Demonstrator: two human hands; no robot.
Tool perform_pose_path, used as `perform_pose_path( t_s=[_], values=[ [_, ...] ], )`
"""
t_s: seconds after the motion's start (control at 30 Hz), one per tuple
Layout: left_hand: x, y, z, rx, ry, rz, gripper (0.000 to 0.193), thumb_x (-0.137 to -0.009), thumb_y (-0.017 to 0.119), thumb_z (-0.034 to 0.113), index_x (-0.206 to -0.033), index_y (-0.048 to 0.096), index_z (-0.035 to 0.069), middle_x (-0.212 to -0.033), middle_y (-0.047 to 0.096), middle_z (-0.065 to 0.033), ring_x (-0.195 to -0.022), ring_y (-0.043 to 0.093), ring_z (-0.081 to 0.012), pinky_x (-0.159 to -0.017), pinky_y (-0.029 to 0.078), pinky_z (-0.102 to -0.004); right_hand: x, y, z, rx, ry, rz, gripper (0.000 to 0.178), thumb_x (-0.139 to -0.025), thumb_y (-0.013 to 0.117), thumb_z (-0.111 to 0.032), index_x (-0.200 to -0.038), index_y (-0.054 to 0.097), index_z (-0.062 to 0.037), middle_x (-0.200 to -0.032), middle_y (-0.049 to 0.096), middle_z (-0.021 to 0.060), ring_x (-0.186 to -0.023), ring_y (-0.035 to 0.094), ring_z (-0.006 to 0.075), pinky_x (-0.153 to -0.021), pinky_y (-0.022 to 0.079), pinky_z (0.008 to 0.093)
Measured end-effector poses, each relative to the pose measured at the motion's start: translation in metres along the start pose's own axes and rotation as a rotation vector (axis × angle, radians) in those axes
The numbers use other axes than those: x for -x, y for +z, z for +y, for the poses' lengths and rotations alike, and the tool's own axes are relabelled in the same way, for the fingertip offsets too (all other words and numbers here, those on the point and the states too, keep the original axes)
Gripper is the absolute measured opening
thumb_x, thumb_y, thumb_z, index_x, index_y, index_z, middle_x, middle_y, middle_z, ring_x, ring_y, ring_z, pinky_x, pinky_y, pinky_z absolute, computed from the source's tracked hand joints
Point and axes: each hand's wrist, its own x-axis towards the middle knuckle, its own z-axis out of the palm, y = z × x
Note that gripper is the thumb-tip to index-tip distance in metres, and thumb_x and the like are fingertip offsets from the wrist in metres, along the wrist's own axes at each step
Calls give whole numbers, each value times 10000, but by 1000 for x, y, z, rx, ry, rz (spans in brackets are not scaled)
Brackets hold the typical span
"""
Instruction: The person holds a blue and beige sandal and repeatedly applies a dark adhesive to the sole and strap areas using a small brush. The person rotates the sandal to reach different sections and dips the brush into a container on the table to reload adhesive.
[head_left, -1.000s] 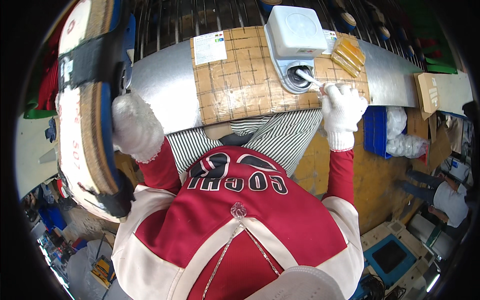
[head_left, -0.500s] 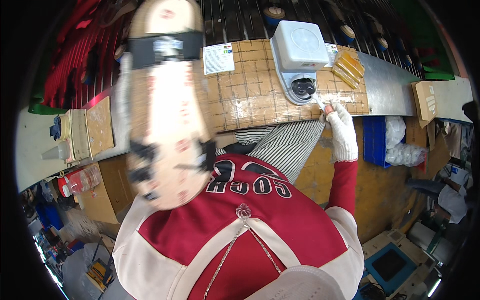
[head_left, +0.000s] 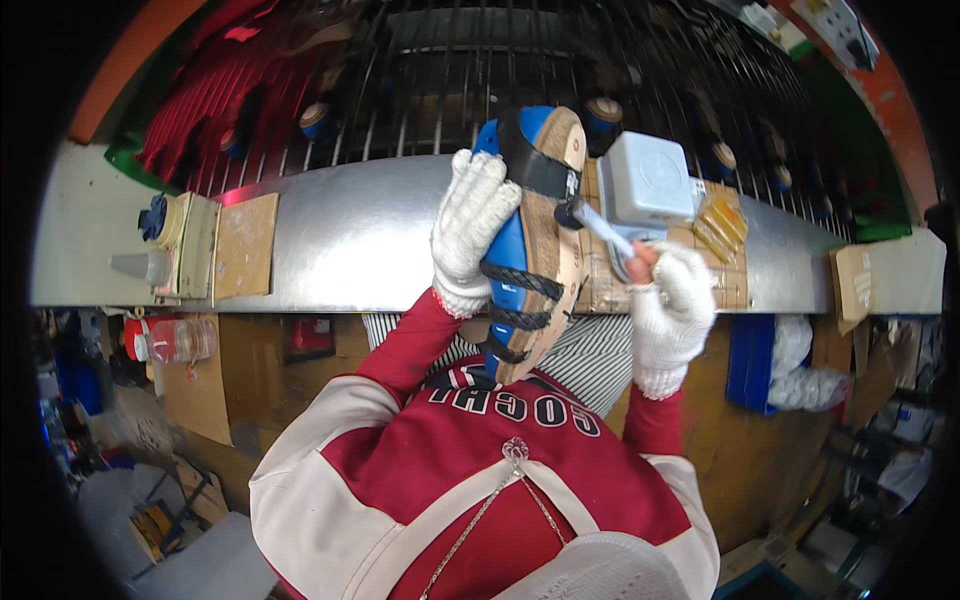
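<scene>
Our left hand (head_left: 470,225), gloved in white, is wrapped against the blue side of one sandal (head_left: 540,235); our right hand (head_left: 672,305), also gloved but with bare fingertips showing, pinches one white-handled brush (head_left: 607,232). Nearest us are one pale cap brim (head_left: 610,575) and one red-and-cream jersey (head_left: 590,480).

The sandal is held on its side in front of our chest, across the table edge, its pale sole facing right. We count one broad black strap (head_left: 530,165) near its far end and at least two braided straps (head_left: 525,280) closer to us. The brush's dark head overlaps the sole's edge; we cannot tell whether they touch.

Beyond, one brown cardboard sheet (head_left: 600,290) lies on the shiny metal table (head_left: 340,240). It bears one pale boxy container (head_left: 647,178) and some amber pieces (head_left: 720,228), too bunched to count. The sandal hides part of the sheet; our right hand and the brush block the container's front.

At the left end we see one grey cone (head_left: 140,266) and one tan board (head_left: 247,245); below the right end, one blue crate (head_left: 748,362).

Farthest, dark metal bars (head_left: 420,100) carry at least four shoe forms (head_left: 603,112), with red light at left.
</scene>
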Motion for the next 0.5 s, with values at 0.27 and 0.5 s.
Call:
perform_pose_path(
  t_s=[0.27, 0.5],
  values=[
    [12, -27, 2, -97, 26, -143, 629, -644, 813, 161, -1247, 651, 83, -1351, 599, -208, -1331, 529, -412, -1153, 310, -654, 5, 35, 9, -120, 203, -90, 168, -861, 788, -165, -971, 775, -38, -924, 666, 65, -857, 581, 212, -780, 444, 324],
    [11, -42, 3, -129, 32, -169, 664, -601, 811, 147, -1242, 642, 103, -1320, 607, -188, -1328, 526, -408, -1135, 313, -686, -21, 45, 7, 114, -59, 68, 181, -795, 824, -95, -970, 780, -99, -948, 683, 41, -865, 568, 213, -772, 429, 338]
  ],
)
